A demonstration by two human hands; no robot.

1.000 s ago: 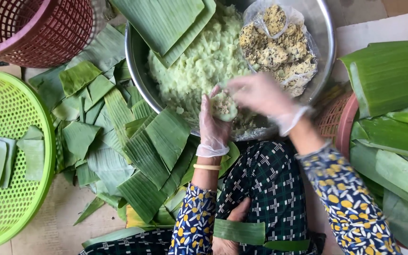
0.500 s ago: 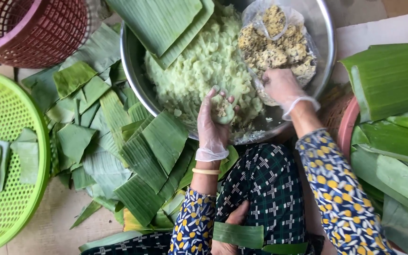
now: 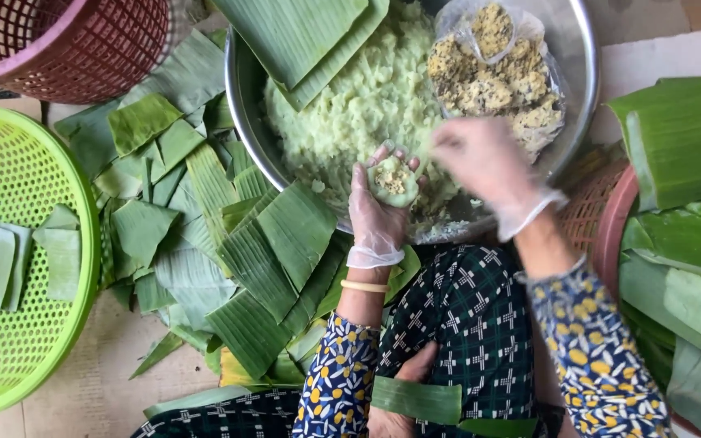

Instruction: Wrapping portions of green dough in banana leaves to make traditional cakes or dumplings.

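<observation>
So the left hand, in a thin see-through plastic glove, is cupping a small round patty of pale green sticky dough with a crumbly yellowish filling pressed into its middle, fingers curled up around it just over the 6 o'clock rim of the big shiny steel bowl. The right hand, gloved too, hovers at about 3 o'clock from the patty, a bit blurred, so I can't tell if its fingers are pinched or loose. Inside the bowl there's a lumpy mound of the same green dough, a clear plastic bag of speckled crumbly filling at 1 o'clock, and flat ribbed banana leaves laid over the 11 o'clock side. Cut leaf pieces are piled on the floor at 9 o'clock, next to a lime green plastic mesh basket holding a few folded strips.
</observation>
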